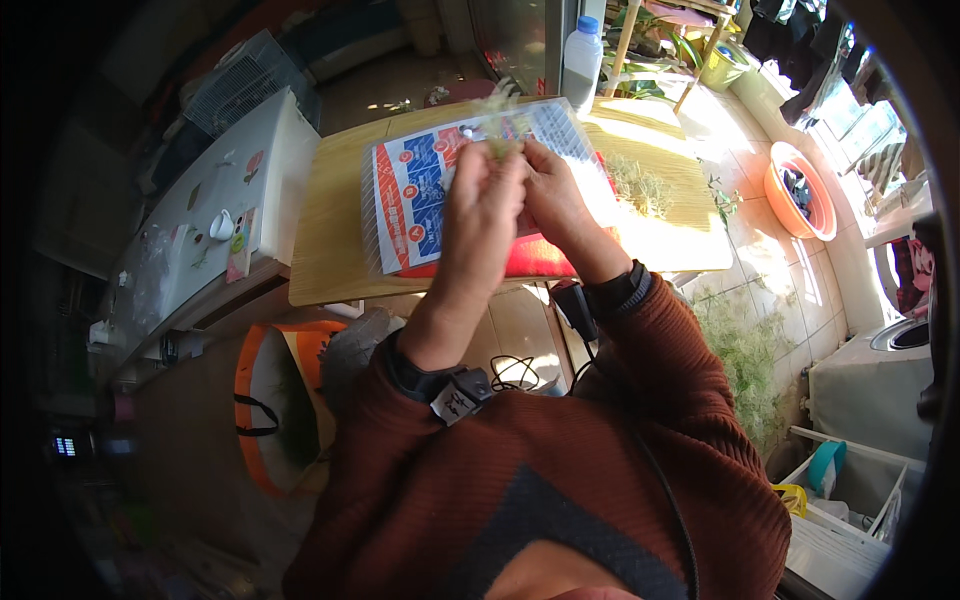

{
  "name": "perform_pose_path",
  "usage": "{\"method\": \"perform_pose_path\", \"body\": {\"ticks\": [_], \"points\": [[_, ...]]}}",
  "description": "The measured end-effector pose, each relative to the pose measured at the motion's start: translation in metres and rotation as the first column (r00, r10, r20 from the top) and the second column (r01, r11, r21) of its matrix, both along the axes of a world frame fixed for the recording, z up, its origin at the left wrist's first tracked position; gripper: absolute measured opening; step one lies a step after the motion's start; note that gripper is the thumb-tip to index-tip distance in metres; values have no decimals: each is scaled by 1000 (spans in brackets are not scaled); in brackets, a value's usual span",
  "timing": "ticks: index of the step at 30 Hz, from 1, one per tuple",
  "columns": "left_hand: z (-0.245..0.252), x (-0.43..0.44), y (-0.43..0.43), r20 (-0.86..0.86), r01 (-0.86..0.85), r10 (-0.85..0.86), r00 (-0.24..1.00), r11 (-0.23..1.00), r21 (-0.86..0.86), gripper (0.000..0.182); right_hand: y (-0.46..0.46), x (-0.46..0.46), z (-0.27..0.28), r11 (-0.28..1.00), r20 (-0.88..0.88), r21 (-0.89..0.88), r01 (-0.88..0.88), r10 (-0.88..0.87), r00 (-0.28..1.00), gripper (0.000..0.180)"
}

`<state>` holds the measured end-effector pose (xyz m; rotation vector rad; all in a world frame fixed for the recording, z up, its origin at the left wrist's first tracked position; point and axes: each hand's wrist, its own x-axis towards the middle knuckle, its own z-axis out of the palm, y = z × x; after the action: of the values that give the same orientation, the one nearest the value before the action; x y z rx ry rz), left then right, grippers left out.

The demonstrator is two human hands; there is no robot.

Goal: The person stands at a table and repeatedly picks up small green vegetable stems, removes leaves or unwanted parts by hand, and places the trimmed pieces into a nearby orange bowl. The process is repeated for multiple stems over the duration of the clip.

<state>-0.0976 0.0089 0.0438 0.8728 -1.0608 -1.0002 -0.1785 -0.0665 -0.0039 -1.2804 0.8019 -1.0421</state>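
A bunch of fine, pale green plant sprigs (pixel 501 112) rises from between my hands, blurred at the tips. My left hand (pixel 484 180) is closed around its lower end and looks smeared by motion. Touching it from the right, my right hand (pixel 553 184) pinches the same stems with bent fingers. Both hands are above a printed sheet under clear plastic (pixel 412 180), which lies over a red item (pixel 538 259) on the wooden table (pixel 326 217). A loose heap of similar sprigs (pixel 637 184) rests on the tabletop to the right.
A blue-capped bottle (pixel 583 64) stands at the table's far edge. Left is a white-topped cabinet (pixel 202 176) with a white mug (pixel 221 225). An orange-trimmed bag (pixel 251 360) sits below. Feathery greenery (pixel 742 352) and an orange basin (pixel 826 199) occupy the right floor.
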Motion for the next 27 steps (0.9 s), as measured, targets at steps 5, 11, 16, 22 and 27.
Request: {"method": "perform_pose_path", "body": {"ticks": [5,11,16,22,27], "points": [[24,-95,51,683,713,-350,641,602,-360,37,1,-14,2,996,246,17,-91,84,966,27],[20,18,66,454,579,-565,689,806,123,37,-5,-49,20,991,282,-123,46,-9,959,15],[-11,161,127,257,-106,58,965,979,176,30,-19,-76,27,979,373,-151,139,-74,925,20],[-98,293,215,93,-695,719,689,618,368,22,-25,-74,29,959,379,-159,235,-161,911,28],[-176,362,279,-9,-684,814,581,494,536,21,1,-47,37,990,369,-108,94,-48,928,44]]}}
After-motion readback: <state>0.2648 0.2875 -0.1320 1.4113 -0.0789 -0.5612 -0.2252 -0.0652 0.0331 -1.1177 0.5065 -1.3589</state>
